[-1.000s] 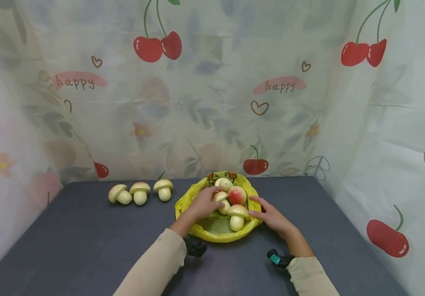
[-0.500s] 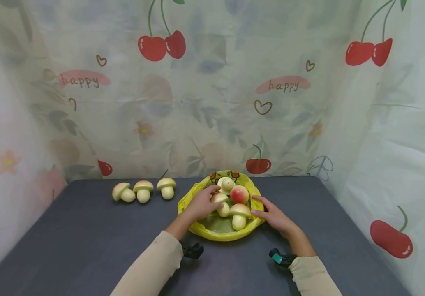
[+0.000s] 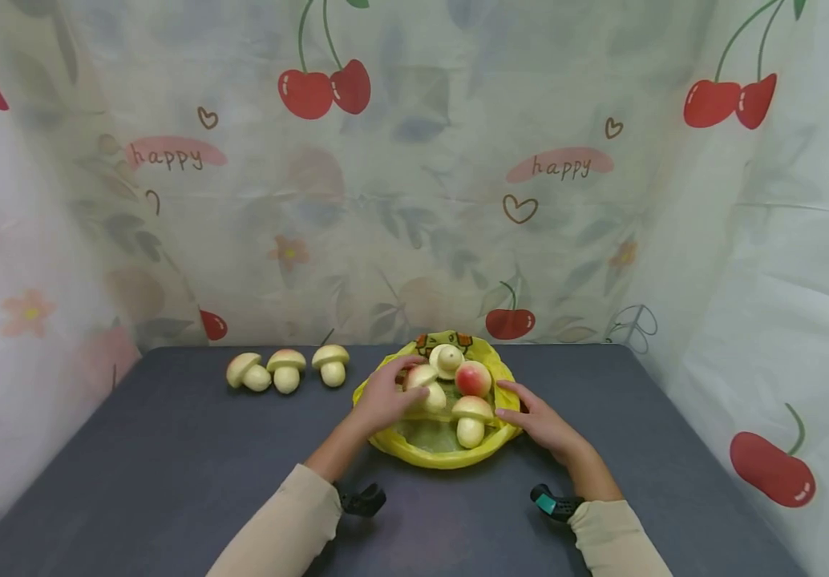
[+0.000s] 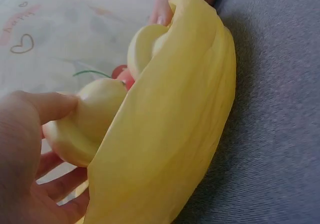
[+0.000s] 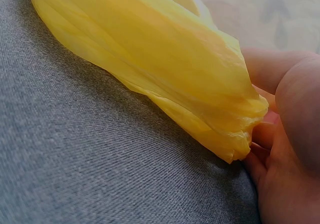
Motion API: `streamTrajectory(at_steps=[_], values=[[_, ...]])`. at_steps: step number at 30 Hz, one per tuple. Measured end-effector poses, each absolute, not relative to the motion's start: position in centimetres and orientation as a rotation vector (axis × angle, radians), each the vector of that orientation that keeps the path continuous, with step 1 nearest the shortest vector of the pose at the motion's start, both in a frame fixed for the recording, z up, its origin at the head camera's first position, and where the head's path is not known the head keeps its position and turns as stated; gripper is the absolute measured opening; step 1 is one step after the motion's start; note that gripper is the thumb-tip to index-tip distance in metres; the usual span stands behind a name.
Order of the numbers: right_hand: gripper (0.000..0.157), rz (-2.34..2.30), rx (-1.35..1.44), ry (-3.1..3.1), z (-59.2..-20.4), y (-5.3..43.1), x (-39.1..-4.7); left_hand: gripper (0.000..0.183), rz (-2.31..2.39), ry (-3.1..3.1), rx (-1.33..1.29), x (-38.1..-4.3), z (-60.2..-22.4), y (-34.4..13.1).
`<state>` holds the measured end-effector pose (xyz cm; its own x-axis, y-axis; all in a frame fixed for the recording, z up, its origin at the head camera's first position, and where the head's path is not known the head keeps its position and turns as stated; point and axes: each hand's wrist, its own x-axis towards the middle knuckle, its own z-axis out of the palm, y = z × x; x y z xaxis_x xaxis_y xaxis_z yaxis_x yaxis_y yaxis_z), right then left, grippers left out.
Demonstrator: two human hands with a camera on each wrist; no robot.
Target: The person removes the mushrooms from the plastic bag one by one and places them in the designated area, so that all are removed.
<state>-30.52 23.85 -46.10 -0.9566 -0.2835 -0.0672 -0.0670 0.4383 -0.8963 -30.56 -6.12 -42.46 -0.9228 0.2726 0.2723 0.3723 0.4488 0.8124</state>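
Observation:
A yellow plastic bag [image 3: 425,459] stands open on the table with its rim rolled down. Inside it, my left hand [image 3: 380,399] grips a toy mushroom [image 3: 432,396] with a pale stem and reddish cap. The left wrist view shows the thumb on that mushroom [image 4: 102,101] and the fingers beneath it, right at the bag's edge. At the bag's right side, my right hand [image 3: 546,423] holds the rim between thumb and fingers. Also in the bag are a mushroom [image 3: 471,433] at the front, one [image 3: 447,361] at the back, and a red-and-cream rounded one [image 3: 473,378].
Three more toy mushrooms stand in a row at the back left: one tilted [image 3: 247,372], one upright [image 3: 287,370] and one [image 3: 331,365] nearer the bag. The dark table [image 3: 191,457] ends at a printed curtain [image 3: 400,200] behind and at the sides.
The head view has shifted, so the scene slides right. Within the bag, my left hand and its mushroom have moved left toward the rim. The right hand stays at the bag's side.

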Motion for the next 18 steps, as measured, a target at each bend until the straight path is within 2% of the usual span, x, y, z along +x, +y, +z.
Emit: streamTrajectory(at_steps=[7, 18], values=[[0.067, -1.529, -0.32, 2.484, -46.0, 23.7, -30.5, 0.049, -1.627, -2.405, -0.512, -29.3, -42.3, -7.3], [0.066, -1.518, -0.324, 2.488, -46.0, 23.7, -30.4, 0.048, -1.622, -2.21, -0.584, -28.0, -42.0, -9.3]])
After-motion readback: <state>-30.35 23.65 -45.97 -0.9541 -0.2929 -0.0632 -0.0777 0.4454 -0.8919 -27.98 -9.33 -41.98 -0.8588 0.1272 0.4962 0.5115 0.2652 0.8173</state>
